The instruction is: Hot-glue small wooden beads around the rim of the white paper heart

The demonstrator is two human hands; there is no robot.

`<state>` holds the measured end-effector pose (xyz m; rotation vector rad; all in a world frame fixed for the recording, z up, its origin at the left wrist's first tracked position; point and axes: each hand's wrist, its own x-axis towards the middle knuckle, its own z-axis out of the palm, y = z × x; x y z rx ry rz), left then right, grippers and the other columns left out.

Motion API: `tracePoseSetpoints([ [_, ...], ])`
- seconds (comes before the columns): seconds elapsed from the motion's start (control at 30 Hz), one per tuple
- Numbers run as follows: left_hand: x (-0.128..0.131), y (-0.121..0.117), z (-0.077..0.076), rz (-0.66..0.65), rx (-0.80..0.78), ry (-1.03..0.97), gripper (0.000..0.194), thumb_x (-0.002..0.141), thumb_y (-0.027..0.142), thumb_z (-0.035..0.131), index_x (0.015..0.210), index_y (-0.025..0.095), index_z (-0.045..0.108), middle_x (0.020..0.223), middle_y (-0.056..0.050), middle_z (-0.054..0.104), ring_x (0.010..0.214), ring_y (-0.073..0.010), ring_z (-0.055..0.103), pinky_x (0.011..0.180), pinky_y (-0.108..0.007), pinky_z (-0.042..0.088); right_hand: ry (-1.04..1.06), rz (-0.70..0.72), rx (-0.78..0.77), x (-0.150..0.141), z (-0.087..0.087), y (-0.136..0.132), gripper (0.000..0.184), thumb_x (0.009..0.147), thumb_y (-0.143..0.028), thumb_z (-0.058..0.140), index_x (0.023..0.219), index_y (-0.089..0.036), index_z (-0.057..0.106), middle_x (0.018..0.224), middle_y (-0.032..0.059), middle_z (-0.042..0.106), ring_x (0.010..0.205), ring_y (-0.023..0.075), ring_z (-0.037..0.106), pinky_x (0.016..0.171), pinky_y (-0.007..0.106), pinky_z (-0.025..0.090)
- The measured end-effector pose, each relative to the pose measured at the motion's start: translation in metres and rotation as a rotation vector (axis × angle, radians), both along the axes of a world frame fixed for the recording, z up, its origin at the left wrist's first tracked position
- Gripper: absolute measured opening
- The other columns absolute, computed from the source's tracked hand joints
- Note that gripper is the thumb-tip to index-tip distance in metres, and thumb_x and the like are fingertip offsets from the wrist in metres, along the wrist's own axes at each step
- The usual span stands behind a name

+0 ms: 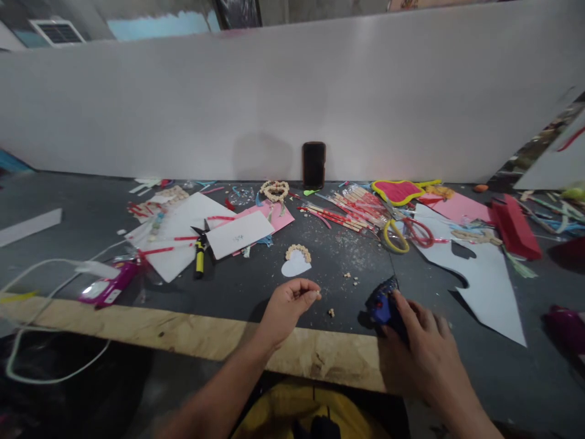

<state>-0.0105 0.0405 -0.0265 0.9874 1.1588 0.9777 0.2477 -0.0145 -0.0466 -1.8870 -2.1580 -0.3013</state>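
Note:
My left hand (292, 305) hovers over the front of the dark table, thumb and forefinger pinched on a tiny pale piece (319, 295). Just beyond it lies a white paper heart (295, 266), its far right part edged by a curved row of small beige pieces (298, 249). My right hand (423, 335) is wrapped around a dark blue tool (382, 303), which looks like a glue gun; the palm side of the grip is hidden. Between the hands, a few loose beige bits (331, 313) lie on the tabletop.
Scissors (406, 235) and cut white card (479, 286) lie at right. At left are pliers (200, 253), white paper (240, 235) and a purple corded tool (112, 283). A phone (314, 164) leans on the white back panel (183, 110). Wrapped red-striped sticks (340, 216) lie mid-table.

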Motion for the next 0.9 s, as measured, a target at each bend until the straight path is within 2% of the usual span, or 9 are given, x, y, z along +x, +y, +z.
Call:
tracePoseSetpoints([
  [0.1,-0.003,-0.005,0.001,0.007,-0.011,0.007,0.018,0.073,0.030,0.066,0.081,0.015,0.064,0.074,-0.002,0.068,0.064,-0.0105,0.055,0.060,-0.020,0.039,0.061,0.045,0.035,-0.012,0.012,0.001,0.042,0.084,-0.032,0.048,0.124,-0.021,0.051,0.114,0.0129,0.056,0.094,0.0298,0.048,0.076,0.044,0.044],
  [0.23,-0.004,-0.010,0.001,-0.003,-0.029,-0.012,0.017,0.072,0.029,0.066,0.081,0.015,0.064,0.074,-0.002,0.067,0.069,-0.0127,0.058,0.065,-0.022,0.041,0.167,0.246,0.086,-0.045,0.025,0.010,0.028,0.085,-0.021,0.048,0.108,-0.025,0.063,0.109,0.0088,0.060,0.099,0.0262,0.047,0.083,0.042,0.040],
  [0.4,-0.004,-0.014,0.001,-0.004,-0.016,-0.033,0.013,0.073,0.026,0.064,0.080,0.015,0.064,0.074,-0.002,0.066,0.071,-0.0131,0.058,0.068,-0.023,0.042,0.110,0.330,-0.091,-0.078,0.025,0.028,0.021,0.080,-0.019,0.059,0.097,-0.030,0.066,0.104,0.0032,0.065,0.099,0.0258,0.048,0.078,0.040,0.035],
  [0.6,-0.005,-0.016,-0.001,-0.008,0.003,-0.053,0.010,0.074,0.023,0.063,0.080,0.015,0.064,0.075,-0.001,0.066,0.073,-0.0131,0.058,0.071,-0.023,0.043,0.179,0.367,-0.095,-0.085,0.026,0.036,0.010,0.080,-0.019,0.061,0.079,-0.028,0.066,0.095,0.0000,0.068,0.097,0.0260,0.048,0.080,0.044,0.029],
  [0.73,-0.002,-0.017,-0.001,-0.020,0.022,-0.074,0.009,0.075,0.022,0.062,0.080,0.015,0.064,0.074,-0.001,0.065,0.073,-0.0127,0.057,0.072,-0.023,0.043,0.411,0.398,-0.027,-0.084,0.031,0.032,0.008,0.082,-0.020,0.058,0.083,-0.025,0.064,0.088,0.0023,0.068,0.088,0.0223,0.051,0.078,0.040,0.035],
  [0.9,0.005,-0.021,0.005,-0.020,0.096,-0.025,0.009,0.077,0.022,0.061,0.082,0.015,0.065,0.078,-0.002,0.065,0.075,-0.0135,0.058,0.072,-0.023,0.044,0.772,0.409,-0.054,-0.087,0.038,0.024,0.006,0.083,-0.020,0.057,0.085,-0.022,0.062,0.084,0.0039,0.065,0.084,0.0184,0.054,0.075,0.034,0.044],
])
